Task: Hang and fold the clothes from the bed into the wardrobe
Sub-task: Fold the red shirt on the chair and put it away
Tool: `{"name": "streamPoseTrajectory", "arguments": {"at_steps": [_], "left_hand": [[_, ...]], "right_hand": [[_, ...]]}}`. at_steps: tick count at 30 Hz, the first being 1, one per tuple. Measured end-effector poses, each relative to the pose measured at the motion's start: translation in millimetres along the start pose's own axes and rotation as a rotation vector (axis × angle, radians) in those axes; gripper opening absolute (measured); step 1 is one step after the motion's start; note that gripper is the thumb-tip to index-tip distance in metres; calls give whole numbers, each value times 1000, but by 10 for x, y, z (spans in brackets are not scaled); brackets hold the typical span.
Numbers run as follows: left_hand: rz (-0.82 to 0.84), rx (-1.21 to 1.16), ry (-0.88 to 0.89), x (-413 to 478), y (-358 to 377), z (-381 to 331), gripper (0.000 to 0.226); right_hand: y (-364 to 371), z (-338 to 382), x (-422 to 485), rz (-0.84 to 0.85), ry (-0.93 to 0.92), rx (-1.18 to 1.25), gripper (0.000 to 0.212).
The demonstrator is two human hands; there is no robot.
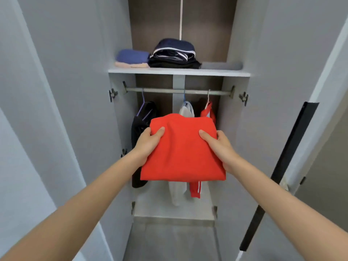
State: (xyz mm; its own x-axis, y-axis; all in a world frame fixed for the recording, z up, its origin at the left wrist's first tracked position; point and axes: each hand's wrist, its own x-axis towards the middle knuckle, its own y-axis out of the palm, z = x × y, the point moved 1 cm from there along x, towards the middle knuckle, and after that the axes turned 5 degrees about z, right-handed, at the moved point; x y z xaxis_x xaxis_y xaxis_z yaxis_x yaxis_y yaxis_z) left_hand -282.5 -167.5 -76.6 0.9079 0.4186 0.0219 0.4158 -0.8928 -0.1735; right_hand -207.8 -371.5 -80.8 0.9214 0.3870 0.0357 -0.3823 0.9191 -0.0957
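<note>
Both hands out front w/ a folded red garment (pixel 181 147) held flat between them, in mid-air just in front of the open wardrobe (pixel 233 129), below the shelf (pixel 178 72) & at about the level of the hanging clothes. Left hand (pixel 148 142) grips the left edge: thumb on top of the cloth, fingers tucked under, out of sight. Right hand (pixel 220 146) grips the right edge the same way, thumb on top, rest underneath. Garment is a neat rectangle, far edge a bit rumpled, near edge hanging slightly. On the shelf, L to R: a blue folded item (pixel 131 56) on a pale pink one (pixel 131 65); touching them, a dark stack (pixel 174 51) w/ navy cloth & white stripes on top, black layers below; then a low grey folded piece (pixel 222 65) at the right end. Under the shelf a metal rail (pixel 177 91) runs across w/ 3 hangers. Left one carries a black garment (pixel 139 125), partly behind the left hand; middle one a white garment (pixel 186 110); right one a red piece w/ white stripes (pixel 194 189), its lower end showing below the held garment. Both doors stand open: left door (pixel 66 91) plain grey, right door (pixel 282 91) w/ a long black handle (pixel 282 166) along its edge. Wardrobe floor is blurry at bottom.
</note>
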Motion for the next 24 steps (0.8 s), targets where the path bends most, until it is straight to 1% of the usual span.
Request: {"name": "streamPoseTrajectory", "arguments": {"at_steps": [7, 13, 19, 24], "left_hand": [[-26, -16, 111, 724, -370, -918, 39], [-55, 8, 248, 1632, -371, -1550, 43], [-156, 88, 316, 2588, -420, -2038, 31], [-259, 116, 359, 3255, -726, -2336, 35]], "right_hand": [[112, 998, 729, 11, -134, -19, 45], [7, 1575, 1648, 14, -226, 15, 53], [-61, 2041, 2681, 63, -272, 17, 53], [156, 2438, 3494, 163, -291, -29, 46]]}}
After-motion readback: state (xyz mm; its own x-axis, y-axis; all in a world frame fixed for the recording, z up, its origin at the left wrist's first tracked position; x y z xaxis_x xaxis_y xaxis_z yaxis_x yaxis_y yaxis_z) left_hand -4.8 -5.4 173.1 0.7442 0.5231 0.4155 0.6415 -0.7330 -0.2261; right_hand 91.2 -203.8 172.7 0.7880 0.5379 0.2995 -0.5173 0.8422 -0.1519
